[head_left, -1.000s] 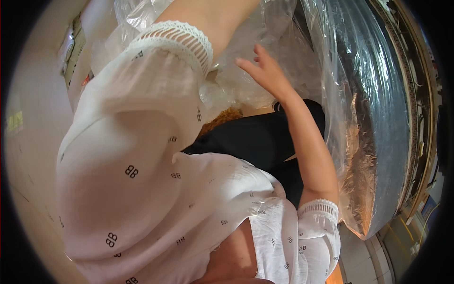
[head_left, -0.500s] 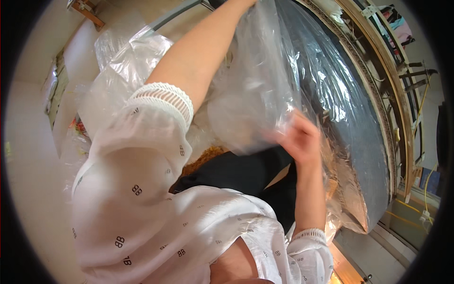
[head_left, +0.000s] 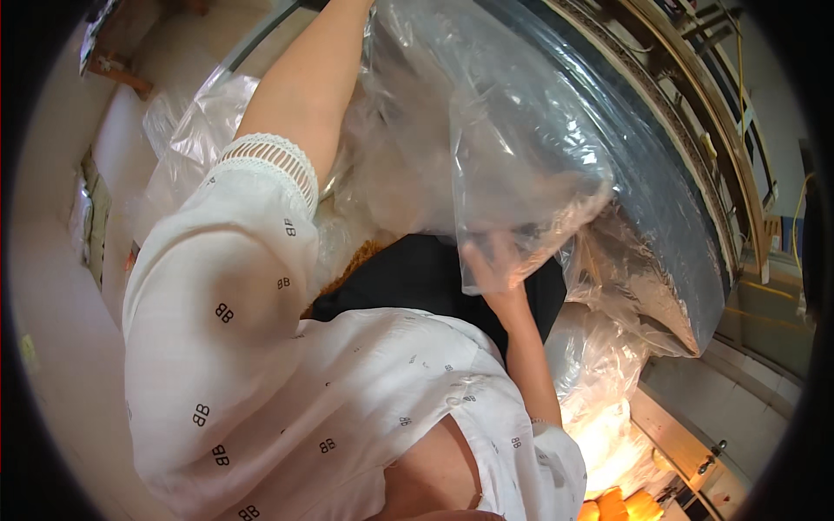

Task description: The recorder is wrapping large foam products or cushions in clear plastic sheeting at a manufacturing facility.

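Observation:
A large clear plastic sheet or bag [head_left: 417,156] hangs in loose folds in front of me and over my lap. My right hand [head_left: 497,260] is at its lower edge, the fingers raised and somewhat apart, partly seen through the film. The film touches this hand, but I see no firm grip on it. My left forearm stretches up and away past the top edge of the picture, beside the sheet's upper left part. The left hand itself is cut off there, so its fingers and anything it holds are hidden.
A dark grey, glossy curved surface [head_left: 669,200] runs along the right, with a wooden-edged frame [head_left: 695,95] beyond it. More crumpled clear plastic [head_left: 599,356] lies below it and at the far left. Orange items [head_left: 621,505] show at the lower right. Black cloth [head_left: 391,282] covers my lap.
My right hand has moved down and left, and the plastic now drapes over its fingers. My left arm has swung left, drawing the sheet's upper part leftward and spreading it wider.

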The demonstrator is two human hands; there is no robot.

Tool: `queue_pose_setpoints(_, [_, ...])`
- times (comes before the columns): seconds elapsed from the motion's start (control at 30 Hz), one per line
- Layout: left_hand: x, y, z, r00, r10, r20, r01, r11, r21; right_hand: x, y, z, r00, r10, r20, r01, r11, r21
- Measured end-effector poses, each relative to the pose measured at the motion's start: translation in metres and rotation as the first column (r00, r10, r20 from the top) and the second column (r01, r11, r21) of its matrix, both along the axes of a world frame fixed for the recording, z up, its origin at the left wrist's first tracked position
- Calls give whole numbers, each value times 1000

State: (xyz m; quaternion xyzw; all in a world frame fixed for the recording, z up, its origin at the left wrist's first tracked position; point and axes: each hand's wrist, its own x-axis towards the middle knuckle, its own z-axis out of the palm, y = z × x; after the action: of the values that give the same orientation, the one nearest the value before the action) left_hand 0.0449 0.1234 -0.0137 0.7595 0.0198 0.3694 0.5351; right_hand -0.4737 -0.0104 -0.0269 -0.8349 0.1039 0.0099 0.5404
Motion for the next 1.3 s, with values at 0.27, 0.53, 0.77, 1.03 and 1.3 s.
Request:
queue_pose_setpoints(0.27, [1, 23, -1, 999, 37, 24, -41, 980, 193, -65, -102, 92, 785, -607, -122, 475, 463, 748])
queue_pose_setpoints(0.53, [1, -7, -4, 995, -52, -84, 66, 982, 177, -230, -207, 95, 378, -465, 801, 845, -181, -504])
queue_pose_setpoints(0.77, [38, 58, -3, 998, -63, 12, 55, 930, 364, -186, -162, -24, 221, -959, 179, 963, 243, 114])
queue_pose_setpoints(1.03, [41, 7, -19, 860, -480, -173, 508, 782, 360, -409, -337, 234, 237, -652, 720, 646, -448, -618])
queue_pose_setpoints(1.3, [31, 68, 1, 996, -51, -76, 82, 864, 497, -196, -291, 120, 928, -277, 249, 195, -208, -959])
